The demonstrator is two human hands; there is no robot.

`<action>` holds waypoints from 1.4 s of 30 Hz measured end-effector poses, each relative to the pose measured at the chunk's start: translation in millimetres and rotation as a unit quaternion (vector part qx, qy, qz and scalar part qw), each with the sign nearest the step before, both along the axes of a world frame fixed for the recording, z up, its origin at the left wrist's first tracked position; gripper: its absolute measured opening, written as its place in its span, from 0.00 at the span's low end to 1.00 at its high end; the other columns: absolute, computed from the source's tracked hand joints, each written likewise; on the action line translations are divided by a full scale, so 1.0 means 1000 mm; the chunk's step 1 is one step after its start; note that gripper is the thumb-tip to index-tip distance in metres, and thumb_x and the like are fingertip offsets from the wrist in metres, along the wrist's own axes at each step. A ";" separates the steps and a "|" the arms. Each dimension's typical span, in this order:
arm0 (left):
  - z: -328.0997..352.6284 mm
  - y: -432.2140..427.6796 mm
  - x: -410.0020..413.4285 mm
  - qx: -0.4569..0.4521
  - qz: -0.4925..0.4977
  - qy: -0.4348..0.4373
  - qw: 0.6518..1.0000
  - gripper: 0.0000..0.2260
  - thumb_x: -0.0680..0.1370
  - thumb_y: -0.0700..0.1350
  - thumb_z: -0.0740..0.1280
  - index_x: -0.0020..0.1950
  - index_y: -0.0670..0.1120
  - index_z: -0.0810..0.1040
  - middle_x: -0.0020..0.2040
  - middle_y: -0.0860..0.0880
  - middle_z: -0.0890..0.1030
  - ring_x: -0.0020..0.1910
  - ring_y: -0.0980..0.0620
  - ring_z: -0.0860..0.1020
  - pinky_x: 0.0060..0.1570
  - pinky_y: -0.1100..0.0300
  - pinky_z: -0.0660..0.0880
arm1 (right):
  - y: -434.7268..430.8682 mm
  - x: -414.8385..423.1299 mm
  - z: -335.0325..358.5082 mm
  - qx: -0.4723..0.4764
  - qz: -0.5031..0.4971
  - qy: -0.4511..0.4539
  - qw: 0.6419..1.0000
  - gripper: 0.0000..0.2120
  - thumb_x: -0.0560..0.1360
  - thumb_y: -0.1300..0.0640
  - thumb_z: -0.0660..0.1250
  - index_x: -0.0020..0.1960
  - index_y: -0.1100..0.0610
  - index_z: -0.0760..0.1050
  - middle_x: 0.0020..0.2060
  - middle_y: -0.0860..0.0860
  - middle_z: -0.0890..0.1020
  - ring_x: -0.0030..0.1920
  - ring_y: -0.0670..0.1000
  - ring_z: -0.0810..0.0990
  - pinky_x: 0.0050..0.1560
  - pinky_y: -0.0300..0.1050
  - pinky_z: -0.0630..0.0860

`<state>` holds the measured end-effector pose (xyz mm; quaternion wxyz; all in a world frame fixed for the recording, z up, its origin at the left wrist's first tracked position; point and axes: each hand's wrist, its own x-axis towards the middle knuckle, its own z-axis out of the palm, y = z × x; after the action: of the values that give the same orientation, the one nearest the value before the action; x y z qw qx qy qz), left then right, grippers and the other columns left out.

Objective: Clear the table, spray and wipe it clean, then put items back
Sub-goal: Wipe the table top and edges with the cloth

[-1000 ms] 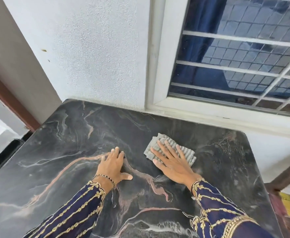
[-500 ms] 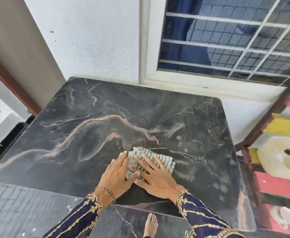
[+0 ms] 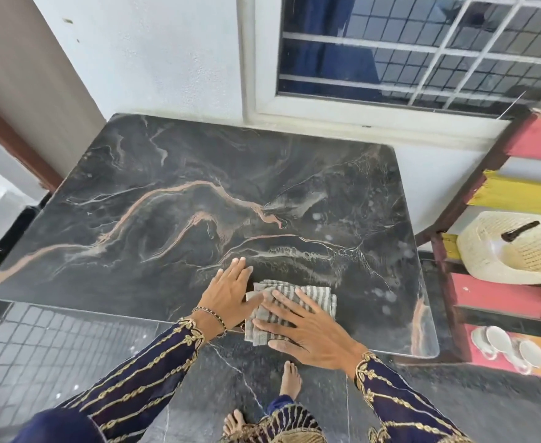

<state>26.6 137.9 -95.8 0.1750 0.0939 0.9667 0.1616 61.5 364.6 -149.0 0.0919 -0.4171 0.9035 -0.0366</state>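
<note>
A grey striped cloth (image 3: 317, 297) lies folded at the near edge of the black marble table (image 3: 173, 199), partly hanging over that edge. My right hand (image 3: 301, 330) presses flat on the cloth with fingers spread. To the cloth's left, my left hand (image 3: 229, 292) rests flat on the tabletop, its thumb touching the cloth's left edge. Pale wet smears show on the table's right side.
The table stands against a white wall under a barred window (image 3: 422, 49). A red and yellow rack (image 3: 512, 289) at the right holds a straw hat (image 3: 515, 247) and white cups (image 3: 502, 343). My bare feet (image 3: 290, 378) stand on the dark floor below.
Both hands and the cloth have slid from the middle of the table back to its near edge. My left hand has come in beside the cloth. My view has pulled back.
</note>
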 end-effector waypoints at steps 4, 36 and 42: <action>-0.004 0.013 -0.019 -0.002 -0.020 0.003 1.000 0.31 0.79 0.61 0.57 0.77 0.45 0.58 0.80 0.48 0.53 0.79 0.51 0.49 0.78 0.50 0.49 | 0.018 -0.028 0.000 -0.001 -0.001 -0.019 1.000 0.24 0.86 0.37 0.46 0.81 0.34 0.47 0.83 0.42 0.41 0.83 0.47 0.39 0.79 0.59 0.37; -0.003 0.111 -0.292 -0.246 0.060 -0.238 0.938 0.68 0.58 0.68 0.76 0.75 0.33 0.36 0.76 0.31 0.37 0.75 0.27 0.41 0.63 0.28 0.65 | 0.057 -0.492 -0.005 -0.004 -0.091 -0.083 0.992 0.24 0.82 0.30 0.40 0.75 0.25 0.35 0.78 0.33 0.33 0.79 0.40 0.30 0.78 0.55 0.29; -0.003 0.111 -0.291 -0.276 0.032 -0.217 0.936 0.67 0.57 0.71 0.74 0.76 0.34 0.40 0.77 0.32 0.41 0.75 0.27 0.44 0.61 0.30 0.70 | 0.126 -0.483 -0.006 -0.008 -0.125 -0.074 0.989 0.27 0.74 0.24 0.32 0.72 0.22 0.30 0.77 0.31 0.31 0.78 0.39 0.28 0.79 0.54 0.29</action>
<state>-264.5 249.1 -98.8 0.3946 -0.0266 0.9141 -0.0892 -421.6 490.4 -155.0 0.1497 -0.2978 0.9389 -0.0860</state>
